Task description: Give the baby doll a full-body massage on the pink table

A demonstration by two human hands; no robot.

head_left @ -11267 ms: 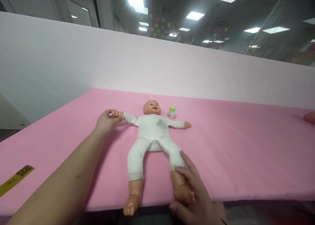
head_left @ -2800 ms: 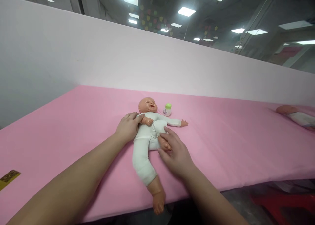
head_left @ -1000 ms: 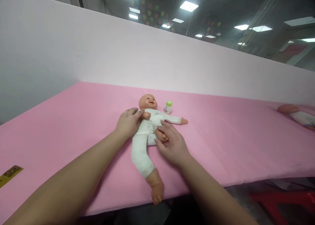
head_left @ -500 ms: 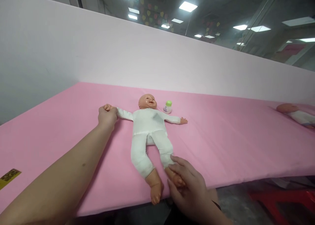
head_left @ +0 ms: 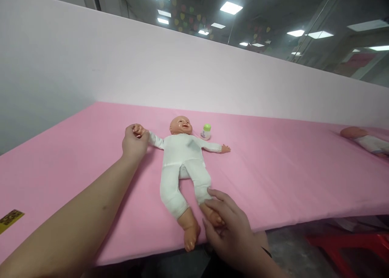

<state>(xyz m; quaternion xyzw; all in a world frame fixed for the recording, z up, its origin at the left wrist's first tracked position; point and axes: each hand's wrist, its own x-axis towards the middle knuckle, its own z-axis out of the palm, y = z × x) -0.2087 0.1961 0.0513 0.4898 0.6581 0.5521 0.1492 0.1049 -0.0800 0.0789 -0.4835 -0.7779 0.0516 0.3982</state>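
A baby doll in a white cloth suit lies on its back on a pink padded surface, head away from me and feet at the near edge. My left hand is closed around the doll's hand on the left side, with that arm stretched out sideways. At the near edge, my right hand wraps the lower leg and foot on the right, fingers over the shin and thumb on the foot's inner side. The doll's other foot and other arm lie free. Beside its head stands a small baby bottle with a green cap.
A second doll lies at the far right of the pink mat. Behind rises a white wall topped by glass. A yellow label sits at the left, and a red stool stands below the edge at right.
My left hand has moved slightly right and up, bringing the doll's hand inward so that its arm bends a little. My right hand stays on the leg.
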